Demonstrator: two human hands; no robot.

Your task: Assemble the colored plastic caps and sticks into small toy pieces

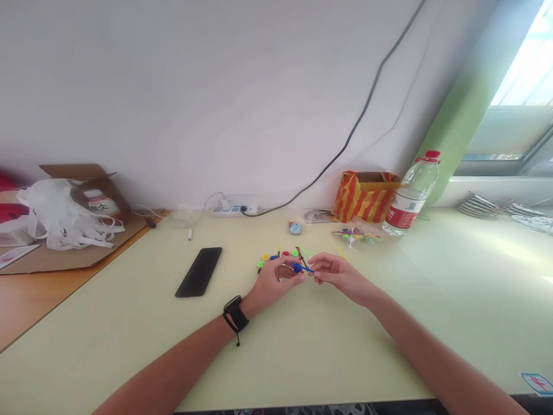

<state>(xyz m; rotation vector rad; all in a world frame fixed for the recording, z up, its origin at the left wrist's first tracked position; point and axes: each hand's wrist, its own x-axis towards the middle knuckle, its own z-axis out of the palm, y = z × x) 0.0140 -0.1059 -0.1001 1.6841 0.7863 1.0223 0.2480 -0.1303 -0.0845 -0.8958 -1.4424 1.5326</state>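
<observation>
Between my hands, above the pale table point(276, 346), is a small blue plastic piece point(298, 268) with a round part and a thin rod. My left hand point(276, 279), with a black watch on its wrist, pinches the round end. The fingertips of my right hand point(337, 276) close on the rod's right end. Just behind my hands lie small coloured plastic parts point(265, 257), green, yellow, blue and red, partly hidden by my left hand. A dark red stick point(299, 253) rises behind the blue piece.
A black phone point(199, 272) lies left of my hands. Farther back are a power strip point(234, 211), a small round tin point(295, 229), a bag of plastic parts point(356, 235), a striped bag point(363, 199) and a water bottle point(410, 199). White plastic bags point(64, 213) sit at the left.
</observation>
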